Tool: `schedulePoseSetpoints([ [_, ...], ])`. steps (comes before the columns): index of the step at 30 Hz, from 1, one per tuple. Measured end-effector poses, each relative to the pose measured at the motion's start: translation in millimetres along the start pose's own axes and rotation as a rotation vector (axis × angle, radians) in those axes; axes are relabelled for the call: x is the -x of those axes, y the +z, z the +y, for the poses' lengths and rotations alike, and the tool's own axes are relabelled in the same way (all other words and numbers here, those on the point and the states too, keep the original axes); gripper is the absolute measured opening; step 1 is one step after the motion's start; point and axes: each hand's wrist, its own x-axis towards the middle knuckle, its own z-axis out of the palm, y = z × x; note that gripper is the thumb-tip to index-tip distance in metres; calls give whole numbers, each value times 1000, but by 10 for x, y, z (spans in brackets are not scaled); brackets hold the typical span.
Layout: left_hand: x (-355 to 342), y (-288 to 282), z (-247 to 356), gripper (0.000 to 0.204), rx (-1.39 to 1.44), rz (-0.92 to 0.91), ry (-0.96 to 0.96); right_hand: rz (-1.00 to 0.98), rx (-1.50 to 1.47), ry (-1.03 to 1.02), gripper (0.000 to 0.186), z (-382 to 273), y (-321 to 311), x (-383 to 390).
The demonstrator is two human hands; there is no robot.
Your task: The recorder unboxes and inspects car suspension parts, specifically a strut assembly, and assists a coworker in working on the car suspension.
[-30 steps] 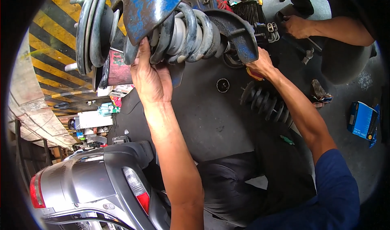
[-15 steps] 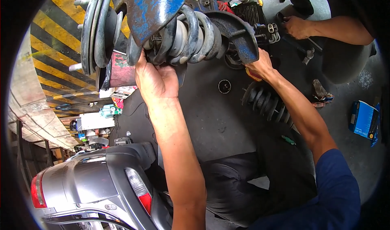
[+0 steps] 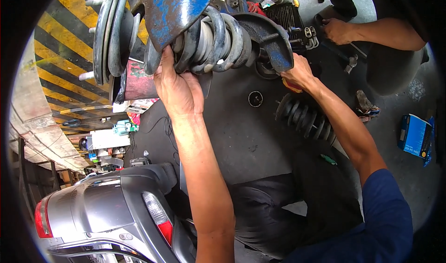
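A strut with a grey coil spring (image 3: 218,45) lies sideways at the top, between blue worn metal plates (image 3: 176,12) and a curved black-and-blue jaw (image 3: 278,54). My left hand (image 3: 179,89) is under the spring's left part, palm up, one finger raised against the coil by the plate's lower tip. Its other fingers curl behind the coil, partly hidden. My right hand (image 3: 299,75) is closed beside the jaw's lower end, around a red-and-yellow handle (image 3: 291,85); most of that tool is hidden. A round top mount (image 3: 109,35) with studs sits at the left.
Another coil-spring strut (image 3: 304,116) lies on the dark floor, near a small black ring (image 3: 255,99). At upper right is a co-worker's hand (image 3: 338,32) with a tool. A blue box (image 3: 413,135) lies at far right. A silver car (image 3: 102,202) stands lower left.
My left hand has shifted slightly, with one finger now raised higher against the coil. My right hand stays by the jaw, almost unmoved. The view has moved very slightly.
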Motion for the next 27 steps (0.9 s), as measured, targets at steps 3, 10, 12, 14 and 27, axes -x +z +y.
schedulePoseSetpoints([
  [3,16,6,30,38,-61,-53,-24,-14,-18,-20,34,-40,-13,4],
  [10,26,50,27,33,-71,-38,-19,5,-32,-111,33,-128,-8,-62],
  [12,37,72,25,34,-69,-33,-37,56,-90,-149,33,-179,2,-93],
  [14,25,90,35,35,-78,-38,-38,112,-118,-149,33,-167,92,-142],
  [27,93,-21,89,41,-118,-58,-28,107,-214,-279,43,-71,374,-313],
])
